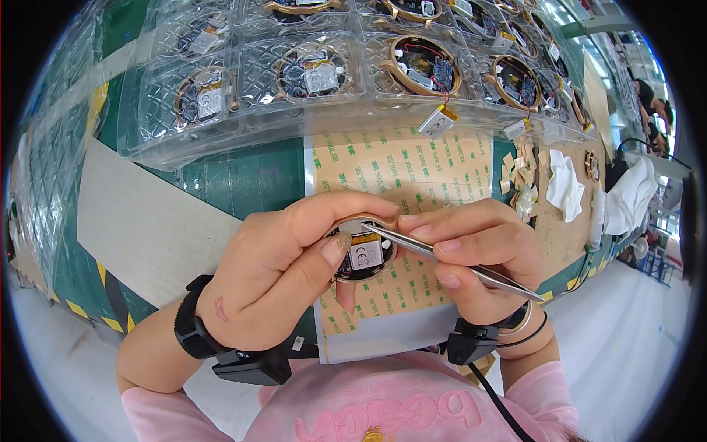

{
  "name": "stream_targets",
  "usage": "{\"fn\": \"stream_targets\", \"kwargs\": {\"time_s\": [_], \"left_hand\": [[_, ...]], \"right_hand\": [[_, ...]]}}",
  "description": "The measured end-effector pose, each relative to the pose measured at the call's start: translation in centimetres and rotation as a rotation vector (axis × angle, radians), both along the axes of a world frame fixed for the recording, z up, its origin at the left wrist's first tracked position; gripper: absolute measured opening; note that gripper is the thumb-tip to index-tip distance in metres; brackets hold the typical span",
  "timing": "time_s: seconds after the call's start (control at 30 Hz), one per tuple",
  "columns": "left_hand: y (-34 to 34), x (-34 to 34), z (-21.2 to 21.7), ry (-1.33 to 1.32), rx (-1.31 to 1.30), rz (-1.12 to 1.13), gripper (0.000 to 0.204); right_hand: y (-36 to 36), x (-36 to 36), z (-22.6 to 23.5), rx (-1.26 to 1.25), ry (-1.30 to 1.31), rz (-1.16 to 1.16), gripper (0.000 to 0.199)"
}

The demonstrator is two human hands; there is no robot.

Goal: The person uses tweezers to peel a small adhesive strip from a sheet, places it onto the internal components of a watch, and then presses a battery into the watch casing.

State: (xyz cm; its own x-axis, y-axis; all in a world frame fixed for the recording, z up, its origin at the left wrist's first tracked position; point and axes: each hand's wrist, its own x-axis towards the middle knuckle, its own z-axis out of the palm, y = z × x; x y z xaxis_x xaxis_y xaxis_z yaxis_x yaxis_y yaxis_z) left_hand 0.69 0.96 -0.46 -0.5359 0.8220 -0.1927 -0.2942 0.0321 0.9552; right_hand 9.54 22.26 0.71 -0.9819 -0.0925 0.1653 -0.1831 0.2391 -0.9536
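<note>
Between the thumb and fingers of my left hand (276, 261) is a round watch case (341, 274) with a rose-gold rim, its open side facing up. Inside it sits a small silver battery (367, 255) with an orange strip along its upper edge. My right hand (479, 254) pinches metal tweezers (479, 271). Their tips reach into the upper part of the case, above the battery; whether they grip anything there I cannot make out. Both hands are over a sheet of tan adhesive backing (401, 166) with green print.
Clear plastic trays (258, 121) at the back hold several similar watch cases, some with batteries hanging on wires (437, 121). Grey cardboard (147, 214) lies left on the green mat (213, 188). At right are tan scraps (520, 168), a white cloth (565, 186) and a brown board (556, 236).
</note>
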Motion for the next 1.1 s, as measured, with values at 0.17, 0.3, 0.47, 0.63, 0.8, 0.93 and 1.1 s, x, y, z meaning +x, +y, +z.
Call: {"fn": "stream_targets", "kwargs": {"time_s": [0.17,0.3,0.47,0.63,0.8,0.93,1.1], "left_hand": [[0.02,-0.01,-0.01,-0.004,0.008,0.003,0.035],[-0.04,0.00,-0.07,-0.007,0.014,0.001,0.035],[-0.15,-0.27,0.27,-0.108,0.023,-0.012,0.036],[-0.17,-0.32,0.15,-0.160,-0.005,-0.030,0.037],[0.02,-0.14,0.39,-0.156,-0.012,-0.006,0.037],[0.12,0.04,0.49,-0.171,0.000,0.016,0.036],[0.17,0.13,0.55,-0.209,-0.012,0.041,0.036]], "right_hand": [[0.08,-0.20,-0.03,0.040,0.056,0.023,0.015],[0.17,-0.48,-0.07,0.137,0.169,0.046,0.016],[-0.26,-0.47,-0.01,0.251,0.308,0.045,0.019],[-0.08,-0.61,0.11,0.267,0.349,0.089,0.021],[0.03,-0.72,0.01,0.282,0.342,0.099,0.019],[-0.03,-0.75,-0.08,0.281,0.353,0.092,0.018],[-0.20,-0.60,0.07,0.272,0.341,0.086,0.019]]}}
